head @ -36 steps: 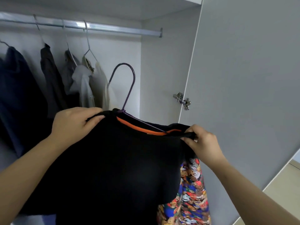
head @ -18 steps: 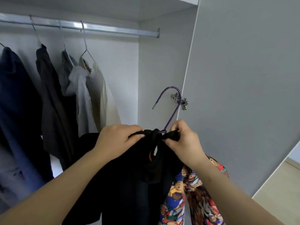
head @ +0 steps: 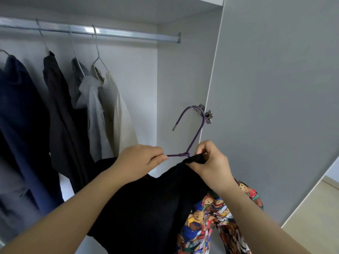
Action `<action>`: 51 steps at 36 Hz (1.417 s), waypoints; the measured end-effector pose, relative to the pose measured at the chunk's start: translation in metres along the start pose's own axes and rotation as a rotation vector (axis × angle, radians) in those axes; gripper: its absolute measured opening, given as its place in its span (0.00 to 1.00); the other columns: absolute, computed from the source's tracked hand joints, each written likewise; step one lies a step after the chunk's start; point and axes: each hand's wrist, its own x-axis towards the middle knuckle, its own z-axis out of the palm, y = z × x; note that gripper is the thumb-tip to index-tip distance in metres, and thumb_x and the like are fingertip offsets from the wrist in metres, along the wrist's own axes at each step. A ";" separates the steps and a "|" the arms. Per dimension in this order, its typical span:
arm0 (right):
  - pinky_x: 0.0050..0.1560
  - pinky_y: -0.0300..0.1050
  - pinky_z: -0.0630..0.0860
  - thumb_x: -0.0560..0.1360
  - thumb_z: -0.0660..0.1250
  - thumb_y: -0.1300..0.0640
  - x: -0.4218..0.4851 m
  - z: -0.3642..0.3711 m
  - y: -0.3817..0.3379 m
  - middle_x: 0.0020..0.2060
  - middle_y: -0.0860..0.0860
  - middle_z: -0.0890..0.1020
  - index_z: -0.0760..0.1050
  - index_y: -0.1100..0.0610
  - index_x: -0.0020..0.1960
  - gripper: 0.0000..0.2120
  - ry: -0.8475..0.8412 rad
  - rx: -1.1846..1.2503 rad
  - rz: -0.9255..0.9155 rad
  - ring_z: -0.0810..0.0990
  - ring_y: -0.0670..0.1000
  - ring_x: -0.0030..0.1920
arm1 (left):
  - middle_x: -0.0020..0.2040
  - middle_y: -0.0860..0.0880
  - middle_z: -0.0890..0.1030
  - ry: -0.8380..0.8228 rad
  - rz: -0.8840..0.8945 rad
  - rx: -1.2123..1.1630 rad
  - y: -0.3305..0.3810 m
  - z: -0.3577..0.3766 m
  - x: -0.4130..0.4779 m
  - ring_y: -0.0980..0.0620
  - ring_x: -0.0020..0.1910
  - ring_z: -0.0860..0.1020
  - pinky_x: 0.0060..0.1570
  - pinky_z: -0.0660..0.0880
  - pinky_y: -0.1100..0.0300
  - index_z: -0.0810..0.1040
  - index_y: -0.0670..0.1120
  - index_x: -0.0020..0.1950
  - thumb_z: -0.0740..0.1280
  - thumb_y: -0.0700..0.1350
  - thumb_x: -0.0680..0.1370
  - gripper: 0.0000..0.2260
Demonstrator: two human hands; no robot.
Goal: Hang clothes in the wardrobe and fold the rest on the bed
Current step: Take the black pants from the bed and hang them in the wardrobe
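Observation:
A black garment (head: 146,208) hangs on a purple wire hanger (head: 194,136) in front of the open wardrobe. My left hand (head: 139,162) grips the hanger's left arm together with the black cloth. At the hanger's neck my right hand (head: 211,162) pinches a bunched fold of the black garment. The hook points up and left, well below the metal rail (head: 128,34). A colourful teddy-bear print cloth (head: 211,226) hangs under my right forearm.
Several garments hang on the rail at the left: a navy one (head: 20,125), a dark one (head: 62,116), a grey-white one (head: 91,107) and a cream one (head: 117,116). The open grey wardrobe door (head: 275,107) with its hinge (head: 208,114) stands at the right.
The garment's shoulders, held spread apart a second ago, were drawn together. Since half a second ago my left hand has slid left along the hanger arm, baring the purple wire at the neck.

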 end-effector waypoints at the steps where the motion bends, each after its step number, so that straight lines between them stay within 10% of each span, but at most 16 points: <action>1: 0.31 0.31 0.67 0.66 0.73 0.68 0.000 0.000 0.000 0.30 0.47 0.71 0.64 0.51 0.37 0.20 -0.002 0.011 0.005 0.68 0.41 0.29 | 0.32 0.53 0.73 0.036 0.012 0.027 0.000 0.003 0.000 0.57 0.32 0.70 0.33 0.66 0.64 0.68 0.53 0.36 0.41 0.68 0.69 0.25; 9: 0.38 0.29 0.66 0.66 0.76 0.63 0.006 -0.024 0.009 0.39 0.44 0.71 0.65 0.40 0.44 0.25 -0.018 -0.110 -0.018 0.69 0.44 0.35 | 0.29 0.55 0.72 0.376 -0.014 0.017 -0.014 0.000 -0.004 0.52 0.31 0.72 0.30 0.67 0.60 0.76 0.46 0.36 0.47 0.63 0.74 0.26; 18: 0.48 0.41 0.72 0.73 0.68 0.47 0.004 -0.045 0.016 0.41 0.45 0.78 0.72 0.45 0.42 0.05 -0.182 -0.391 0.130 0.76 0.49 0.47 | 0.37 0.53 0.78 0.409 -0.046 -0.018 -0.010 -0.008 0.001 0.53 0.38 0.73 0.35 0.71 0.57 0.78 0.46 0.44 0.46 0.60 0.74 0.26; 28: 0.29 0.40 0.62 0.76 0.62 0.42 0.004 -0.027 0.001 0.24 0.48 0.67 0.64 0.53 0.30 0.21 0.003 -0.535 0.106 0.67 0.46 0.28 | 0.38 0.56 0.76 0.332 -0.033 -0.284 0.005 -0.018 -0.001 0.58 0.40 0.74 0.40 0.68 0.64 0.74 0.51 0.44 0.66 0.46 0.77 0.03; 32: 0.36 0.44 0.68 0.74 0.67 0.47 0.006 -0.032 0.008 0.30 0.49 0.74 0.76 0.58 0.36 0.16 0.073 -0.425 0.060 0.74 0.51 0.36 | 0.33 0.51 0.75 0.143 -0.144 -0.070 -0.001 -0.026 -0.004 0.54 0.34 0.74 0.34 0.68 0.60 0.73 0.47 0.37 0.60 0.59 0.76 0.17; 36: 0.50 0.49 0.70 0.73 0.69 0.51 0.012 -0.033 0.006 0.35 0.44 0.72 0.73 0.54 0.36 0.11 0.001 -0.373 0.041 0.73 0.51 0.43 | 0.27 0.51 0.71 0.311 -0.147 -0.204 0.005 -0.013 -0.005 0.52 0.31 0.71 0.34 0.69 0.55 0.67 0.51 0.30 0.64 0.54 0.77 0.17; 42: 0.44 0.45 0.72 0.72 0.69 0.46 0.017 -0.050 0.003 0.36 0.46 0.74 0.69 0.53 0.43 0.13 -0.290 -0.571 0.219 0.73 0.49 0.39 | 0.28 0.51 0.73 0.387 -0.157 -0.267 0.013 -0.003 -0.002 0.51 0.31 0.73 0.36 0.73 0.52 0.71 0.49 0.30 0.66 0.54 0.75 0.16; 51: 0.31 0.41 0.66 0.76 0.63 0.45 0.015 -0.066 0.000 0.31 0.47 0.72 0.67 0.51 0.35 0.15 -0.043 -0.578 0.150 0.72 0.51 0.36 | 0.31 0.51 0.76 0.515 -0.326 -0.312 0.024 -0.008 0.019 0.52 0.33 0.74 0.36 0.72 0.56 0.78 0.45 0.37 0.66 0.55 0.75 0.14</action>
